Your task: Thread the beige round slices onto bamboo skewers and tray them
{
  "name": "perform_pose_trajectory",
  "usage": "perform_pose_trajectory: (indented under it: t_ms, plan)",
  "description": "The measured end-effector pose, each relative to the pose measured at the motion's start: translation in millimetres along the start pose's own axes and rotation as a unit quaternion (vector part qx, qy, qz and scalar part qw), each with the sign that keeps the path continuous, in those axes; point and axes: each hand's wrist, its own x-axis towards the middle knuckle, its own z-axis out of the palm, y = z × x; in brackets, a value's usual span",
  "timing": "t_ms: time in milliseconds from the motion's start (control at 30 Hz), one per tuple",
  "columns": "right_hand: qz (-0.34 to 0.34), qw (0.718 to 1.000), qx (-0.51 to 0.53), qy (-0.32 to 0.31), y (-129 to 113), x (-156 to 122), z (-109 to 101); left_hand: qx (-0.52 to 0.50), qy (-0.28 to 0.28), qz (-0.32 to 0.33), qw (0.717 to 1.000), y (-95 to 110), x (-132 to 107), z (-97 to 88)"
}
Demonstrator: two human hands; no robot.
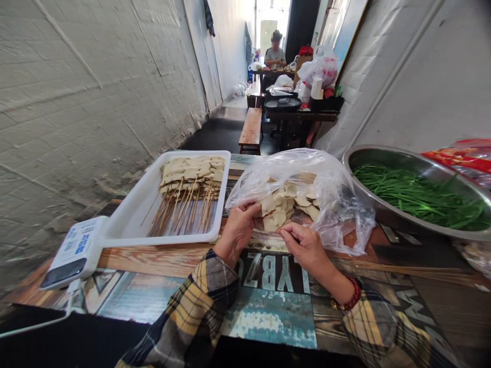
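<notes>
My left hand (pixel 240 227) is closed at the edge of a pale beige food slice (pixel 274 220), thumb on top. Across from it, my right hand (pixel 307 250) pinches with thumb and forefinger at the near side of that slice; what is between those fingertips is too small to make out. Just beyond both hands, more beige slices (pixel 289 197) lie loosely in an opened clear plastic bag (pixel 337 189). To the left, a white tray (pixel 134 232) holds rows of similar skewered slices (pixel 192 171), their thin wooden sticks (pixel 187 209) pointing towards me.
A steel bowl (pixel 349 161) of green chives or similar leaves (pixel 418 197) stands at the right, beside loose wooden sticks (pixel 414 268). A white device with a cable (pixel 74 253) lies left. Beyond are a bench (pixel 251 127), cluttered tables and a seated person (pixel 275 56).
</notes>
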Motion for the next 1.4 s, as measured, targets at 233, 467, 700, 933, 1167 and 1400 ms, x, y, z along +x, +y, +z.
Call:
perform_pose_trajectory:
  t_ms: [233, 467, 700, 933, 1167, 1400]
  plan:
    - [0.012, 1.0, -0.003, 0.01, -2, 0, 1, 0.006, -0.009, 0.001, 1.0, -4, 0, -1.4]
    - [0.037, 0.999, 0.019, 0.008, 0, 0, 3, 0.015, 0.002, -0.006, 1.0, -6, -1, 0.0]
    - [0.055, 0.997, 0.055, 0.007, -1, 0, 5, 0.055, 0.009, 0.033, 0.998, -8, 2, -4.5]
    - [0.067, 0.994, 0.091, 0.009, -2, 1, 8, 0.105, 0.017, 0.06, 0.993, -8, 3, -5.6]
    - [0.108, 0.984, 0.144, 0.003, 2, 0, 12, 0.169, 0.012, 0.073, 0.983, -9, 2, -5.0]
    - [0.131, 0.965, 0.227, -0.01, 5, 1, 15, 0.188, -0.017, 0.065, 0.98, -8, 3, -6.2]
